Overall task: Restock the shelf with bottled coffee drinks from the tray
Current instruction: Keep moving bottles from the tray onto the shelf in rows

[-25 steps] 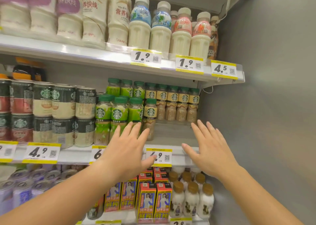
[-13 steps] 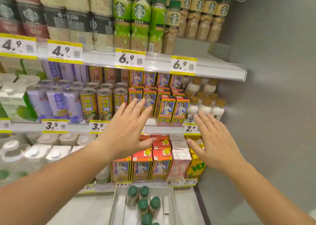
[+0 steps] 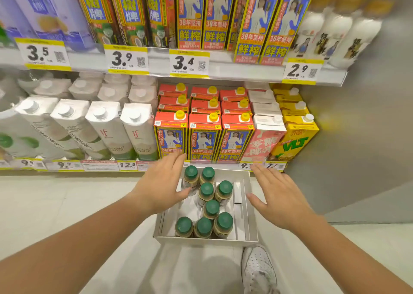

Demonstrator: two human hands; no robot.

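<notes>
A white cardboard tray (image 3: 250, 206) sits on the pale floor in front of the shelving. Several bottled coffee drinks with green caps (image 3: 212, 208) stand upright in it, some at its far end, three in a row at its near edge. My left hand (image 3: 162, 185) hovers over the tray's left rim with fingers straight, close to the far-left bottle (image 3: 191, 175); I cannot tell if the thumb touches it. My right hand (image 3: 279, 196) is spread above the tray's right rim and holds nothing.
The bottom shelf just behind the tray holds white coconut-water cartons (image 3: 136, 132), red and blue cartons (image 3: 203, 137), a pink carton and a yellow VLT carton (image 3: 292, 141). A grey wall (image 3: 368, 126) closes the right side. A white sneaker (image 3: 259, 269) stands by the tray's near right corner.
The view has dropped from the upper coffee shelf down to the floor tray. Both hands have come down with it, from in front of the shelves to just above the tray.
</notes>
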